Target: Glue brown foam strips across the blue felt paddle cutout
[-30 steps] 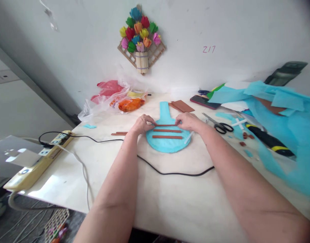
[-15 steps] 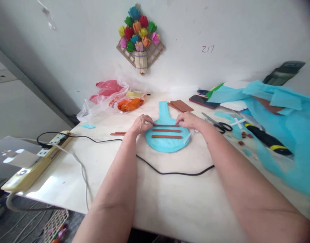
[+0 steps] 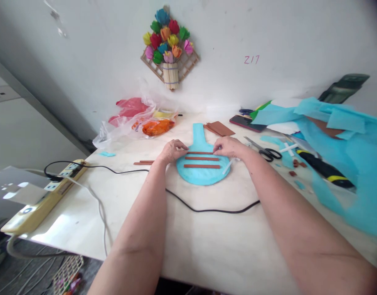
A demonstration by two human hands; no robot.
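A light-blue round piece with a straight handle [image 3: 199, 177], shaped like a paddle, lies flat on the table. Across it run three brown strips, the lowest strip [image 3: 202, 166] and middle strip [image 3: 202, 158] lying free of my fingers. My left hand [image 3: 175, 150] pinches the left end of the top brown strip [image 3: 200, 153], while my right hand [image 3: 227, 146] has its fingertips closed at that strip's right end. Beside my right hand a narrow whitish strip [image 3: 227, 167] rests over the blue edge. More brown strips [image 3: 143, 162] lie left of my left hand.
Brown sheets [image 3: 220, 128], scissors [image 3: 270, 154], a phone [image 3: 248, 123] and a black-yellow tool [image 3: 326, 168] lie right of centre, near heaped blue sheeting [image 3: 354, 164]. Plastic bags [image 3: 129, 116] sit at the back left. A black cable [image 3: 203, 211] crosses the table from a power strip [image 3: 43, 205].
Both hands stay at the ends of the top brown strip, with hardly any movement. The whole view has shifted very slightly.
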